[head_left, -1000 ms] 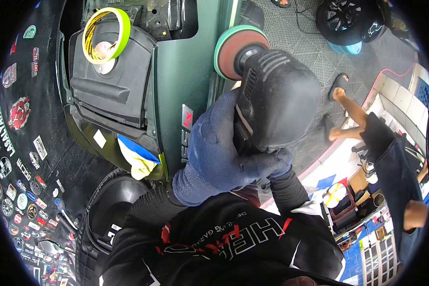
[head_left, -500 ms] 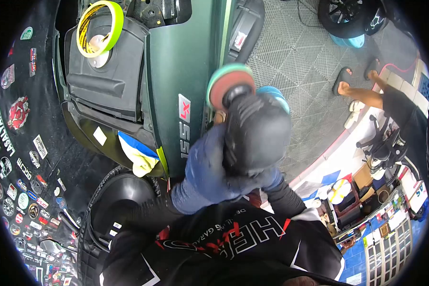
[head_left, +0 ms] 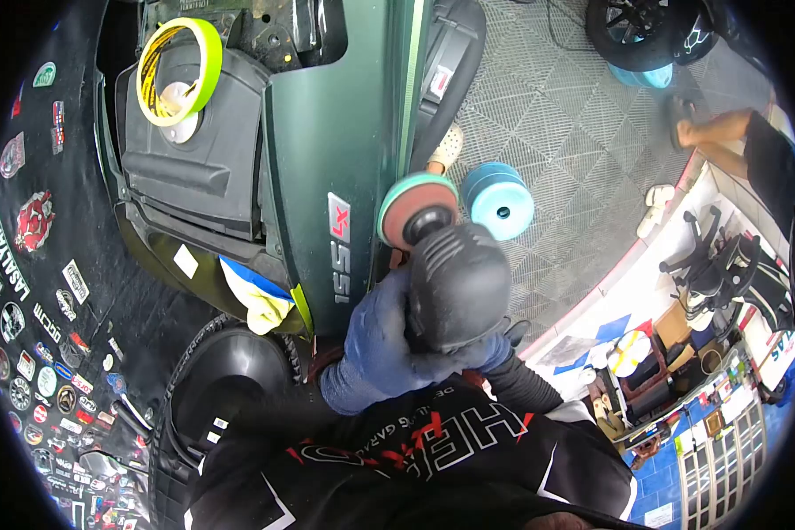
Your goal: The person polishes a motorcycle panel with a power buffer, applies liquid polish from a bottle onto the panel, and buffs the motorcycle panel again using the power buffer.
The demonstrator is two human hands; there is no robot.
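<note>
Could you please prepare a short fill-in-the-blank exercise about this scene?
The person's left hand wears a knitted glove coloured ____.
The black, rounded polisher carries a round, red-faced pad with a ____ edge.
On the moulded black plastic cover rests a ring-shaped, neon-yellow roll of ____.

Missing words: blue; green; tape.

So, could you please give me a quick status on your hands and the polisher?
Left hand and right hand on polisher. Pad at green panel edge, contact unclear. Blue container on floor nearby, not visibly blocking.
</note>
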